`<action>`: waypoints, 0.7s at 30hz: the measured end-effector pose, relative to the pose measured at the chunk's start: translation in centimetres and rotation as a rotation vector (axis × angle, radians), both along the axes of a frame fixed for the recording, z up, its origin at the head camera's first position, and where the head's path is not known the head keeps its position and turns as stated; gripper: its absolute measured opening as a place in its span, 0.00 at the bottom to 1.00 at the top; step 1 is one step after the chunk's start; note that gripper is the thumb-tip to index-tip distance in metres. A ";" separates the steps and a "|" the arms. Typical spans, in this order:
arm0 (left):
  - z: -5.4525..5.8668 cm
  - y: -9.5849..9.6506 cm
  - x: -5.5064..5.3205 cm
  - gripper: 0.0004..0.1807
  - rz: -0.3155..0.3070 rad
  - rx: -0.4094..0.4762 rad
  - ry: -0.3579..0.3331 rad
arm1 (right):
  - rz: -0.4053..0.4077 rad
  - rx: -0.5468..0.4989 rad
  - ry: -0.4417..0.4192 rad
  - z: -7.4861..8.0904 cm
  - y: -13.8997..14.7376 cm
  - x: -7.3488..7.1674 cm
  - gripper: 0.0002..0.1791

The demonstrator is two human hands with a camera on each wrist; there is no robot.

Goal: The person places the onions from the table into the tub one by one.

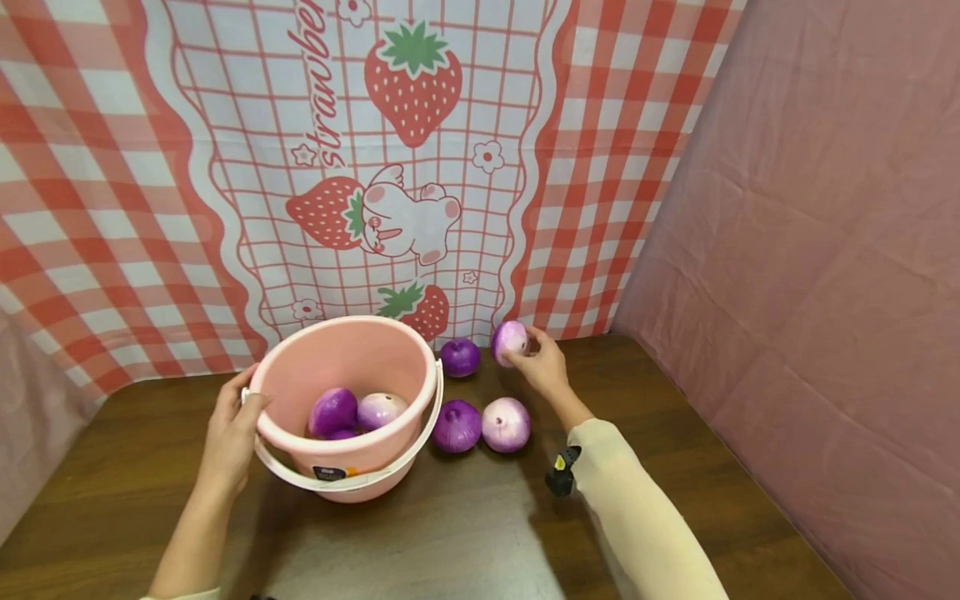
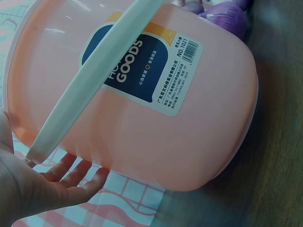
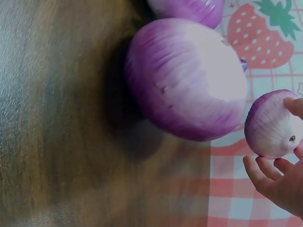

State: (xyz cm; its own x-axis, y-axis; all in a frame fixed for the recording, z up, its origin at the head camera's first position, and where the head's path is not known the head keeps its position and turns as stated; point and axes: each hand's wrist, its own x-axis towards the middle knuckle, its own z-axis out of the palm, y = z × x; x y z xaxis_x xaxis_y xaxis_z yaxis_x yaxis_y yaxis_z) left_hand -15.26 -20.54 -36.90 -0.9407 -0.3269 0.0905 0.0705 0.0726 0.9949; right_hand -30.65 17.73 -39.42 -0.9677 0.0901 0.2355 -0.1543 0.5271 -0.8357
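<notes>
My left hand [image 1: 234, 425] grips the left rim of a pink bucket [image 1: 352, 346], thumb inside and fingers along the outer wall. The bucket leans toward me, its white handle [image 1: 360, 481] hanging down across the front. Inside lie several purple onions, among them a dark one [image 1: 334, 411] and a paler one [image 1: 381, 410]. Between thumb and fingers, my right hand [image 1: 543, 364] holds a purple-and-white onion [image 3: 271, 124] near the back of the table. Beside the bucket sit a dark purple onion [image 1: 460, 357], another dark one [image 1: 457, 426] and a pale one [image 1: 506, 424].
A brown wooden table [image 1: 450, 542] carries everything. Behind it hangs a red-and-white checked cloth [image 1: 600, 208] with strawberry prints, reaching down to the table's back edge. A plain pink cloth [image 1: 787, 250] hangs along the right side.
</notes>
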 end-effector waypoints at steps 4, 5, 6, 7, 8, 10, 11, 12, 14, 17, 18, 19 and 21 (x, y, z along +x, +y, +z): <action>0.0 0.0 0.0 0.29 -0.005 0.014 0.006 | 0.012 -0.049 0.009 0.7 -0.3 0.2 0.36; 0.0 0.0 0.0 0.29 -0.004 0.015 0.006 | 0.016 -0.056 0.012 0.9 -0.4 0.2 0.36; 0.0 0.0 0.0 0.29 -0.004 0.016 0.007 | 0.017 -0.060 0.013 1.0 -0.5 0.3 0.36; 0.0 0.0 0.0 0.29 -0.003 0.017 0.008 | 0.020 -0.068 0.014 1.2 -0.6 0.3 0.36; 0.0 0.0 0.0 0.29 -0.003 0.014 0.009 | 0.023 -0.071 0.013 1.4 -0.7 0.5 0.37; 0.0 0.1 0.0 0.29 0.001 0.007 0.010 | 0.035 -0.086 0.010 1.9 -1.0 0.7 0.37; 0.0 0.1 0.0 0.29 0.003 0.005 0.010 | 0.043 -0.094 0.011 2.2 -1.2 0.8 0.37; 0.0 0.1 0.1 0.29 0.004 0.003 0.011 | 0.051 -0.104 0.010 2.5 -1.3 1.0 0.37; 0.0 0.1 0.1 0.29 0.003 0.001 0.014 | 0.073 -0.133 0.012 3.1 -1.7 1.3 0.37; -0.1 0.1 0.0 0.30 0.003 0.003 0.016 | 0.098 -0.163 0.020 4.1 -2.4 2.0 0.37; -0.1 0.1 0.0 0.30 0.004 0.003 0.016 | 0.107 -0.168 0.020 4.5 -2.6 2.2 0.37; -0.1 0.1 0.0 0.29 0.006 0.003 0.016 | 0.120 -0.175 0.023 4.8 -2.9 2.5 0.37; -0.1 0.1 0.0 0.29 0.011 0.002 0.014 | 0.141 -0.178 0.025 5.4 -3.4 3.0 0.37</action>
